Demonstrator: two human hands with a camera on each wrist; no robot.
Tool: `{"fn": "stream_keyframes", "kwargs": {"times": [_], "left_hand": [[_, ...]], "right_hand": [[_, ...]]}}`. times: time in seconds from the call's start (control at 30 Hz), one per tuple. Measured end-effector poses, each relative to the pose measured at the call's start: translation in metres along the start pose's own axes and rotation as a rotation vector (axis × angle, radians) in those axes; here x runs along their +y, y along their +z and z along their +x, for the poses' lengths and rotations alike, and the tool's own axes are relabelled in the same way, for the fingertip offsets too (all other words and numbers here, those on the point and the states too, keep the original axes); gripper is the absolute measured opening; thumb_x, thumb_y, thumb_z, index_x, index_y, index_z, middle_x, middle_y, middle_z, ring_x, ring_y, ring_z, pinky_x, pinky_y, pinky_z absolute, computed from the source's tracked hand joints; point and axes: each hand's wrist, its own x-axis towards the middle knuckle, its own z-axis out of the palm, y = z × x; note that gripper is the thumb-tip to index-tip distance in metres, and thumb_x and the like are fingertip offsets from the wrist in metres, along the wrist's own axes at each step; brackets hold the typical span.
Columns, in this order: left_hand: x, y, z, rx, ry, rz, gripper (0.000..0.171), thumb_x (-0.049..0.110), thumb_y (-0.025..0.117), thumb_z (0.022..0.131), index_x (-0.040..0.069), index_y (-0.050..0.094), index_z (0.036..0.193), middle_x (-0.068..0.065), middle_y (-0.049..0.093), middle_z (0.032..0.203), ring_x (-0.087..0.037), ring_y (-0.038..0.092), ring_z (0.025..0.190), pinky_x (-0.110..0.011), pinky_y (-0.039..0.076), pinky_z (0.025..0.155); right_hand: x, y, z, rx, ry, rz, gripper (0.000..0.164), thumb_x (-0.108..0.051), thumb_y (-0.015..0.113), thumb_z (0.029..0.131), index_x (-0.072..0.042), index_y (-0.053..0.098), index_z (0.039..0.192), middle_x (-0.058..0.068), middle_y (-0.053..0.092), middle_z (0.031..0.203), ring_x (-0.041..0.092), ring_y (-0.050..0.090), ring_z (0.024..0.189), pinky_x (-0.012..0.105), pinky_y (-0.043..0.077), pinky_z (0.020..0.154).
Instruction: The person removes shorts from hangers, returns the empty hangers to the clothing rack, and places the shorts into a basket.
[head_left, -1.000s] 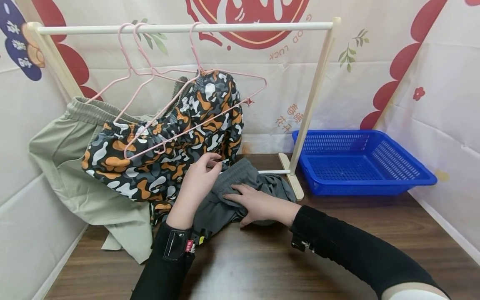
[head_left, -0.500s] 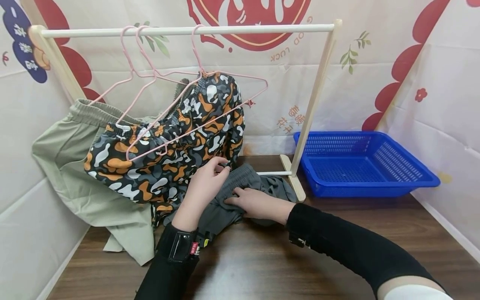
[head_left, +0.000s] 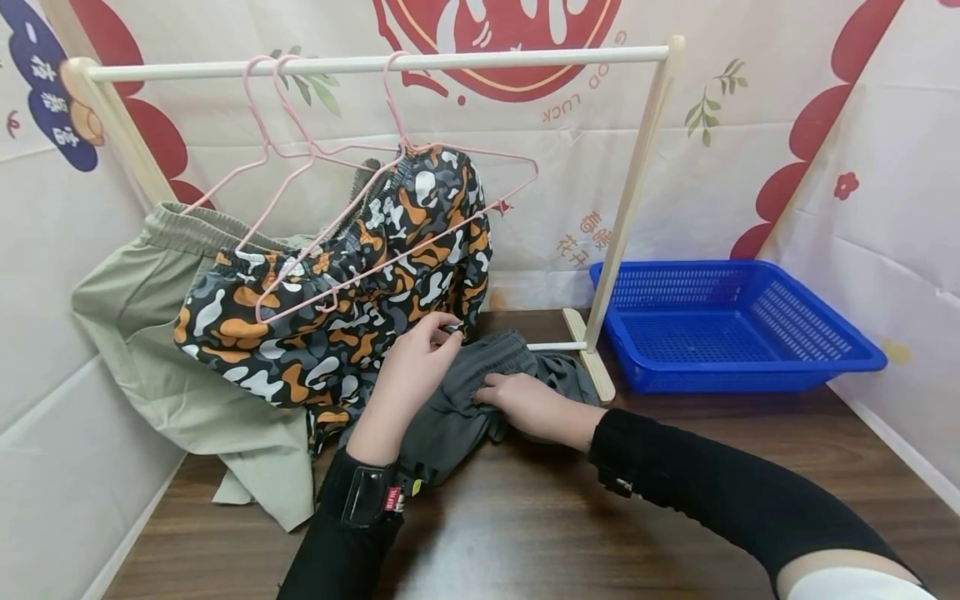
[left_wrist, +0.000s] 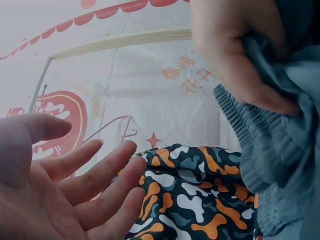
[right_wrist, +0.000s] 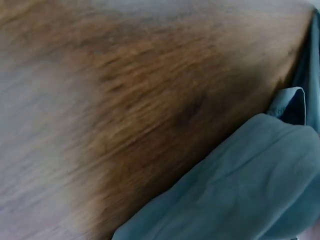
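Note:
Dark grey pants [head_left: 465, 400] with an elastic waistband lie bunched on the table, in front of the rack. My right hand [head_left: 531, 407] grips a fold of them; in the left wrist view its curled fingers [left_wrist: 250, 85] press into the cloth. My left hand [head_left: 416, 367] is beside the waistband, its fingers loosely spread and holding nothing in the left wrist view. Behind it, camouflage-patterned pants [head_left: 322, 333] in orange, black and white hang from a pink hanger [head_left: 397, 258]. The right wrist view shows grey cloth [right_wrist: 240, 185] over the table, but not the hand's fingers.
A white rail [head_left: 480, 60] on a wooden frame carries several pink hangers. Light green pants [head_left: 172, 333] hang at the left, their legs reaching the table [head_left: 525, 533]. A blue plastic basket [head_left: 750, 367] stands right of the rack's foot [head_left: 588, 354].
My right hand's fingers have gone from spread on the grey pants to curled into the cloth, and the hand has shifted slightly right. My left hand has moved a little right.

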Motion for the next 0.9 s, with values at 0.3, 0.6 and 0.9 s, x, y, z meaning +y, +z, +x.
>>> {"fn": "stream_keyframes", "kwargs": {"times": [0.3, 0.6, 0.9], "left_hand": [[0.003, 0.001, -0.002, 0.015, 0.001, -0.02, 0.026, 0.036, 0.053, 0.099, 0.024, 0.061, 0.121, 0.005, 0.065, 0.098, -0.015, 0.06, 0.081, -0.037, 0.047, 0.066], [0.005, 0.0, -0.003, 0.037, 0.023, 0.007, 0.027, 0.036, 0.052, 0.099, 0.023, 0.062, 0.122, 0.004, 0.066, 0.097, -0.016, 0.059, 0.077, -0.037, 0.046, 0.064], [0.007, -0.002, -0.004, 0.044, 0.023, 0.009, 0.028, 0.034, 0.052, 0.1, 0.022, 0.061, 0.123, 0.003, 0.066, 0.101, -0.017, 0.06, 0.081, -0.038, 0.047, 0.066]], "right_hand": [[0.019, -0.027, -0.008, 0.105, 0.193, 0.223, 0.046, 0.018, 0.057, 0.079, -0.009, 0.07, 0.114, 0.005, 0.065, 0.109, 0.023, 0.061, 0.106, 0.038, 0.049, 0.089], [0.032, -0.052, -0.027, 0.195, 0.439, 0.54, 0.047, 0.014, 0.053, 0.082, -0.013, 0.069, 0.117, 0.013, 0.061, 0.125, 0.023, 0.058, 0.091, 0.036, 0.044, 0.074], [0.031, -0.072, -0.044, 0.225, 0.63, 0.74, 0.041, 0.006, 0.053, 0.089, -0.01, 0.065, 0.124, 0.016, 0.059, 0.127, 0.017, 0.049, 0.056, 0.034, 0.041, 0.059]]}}
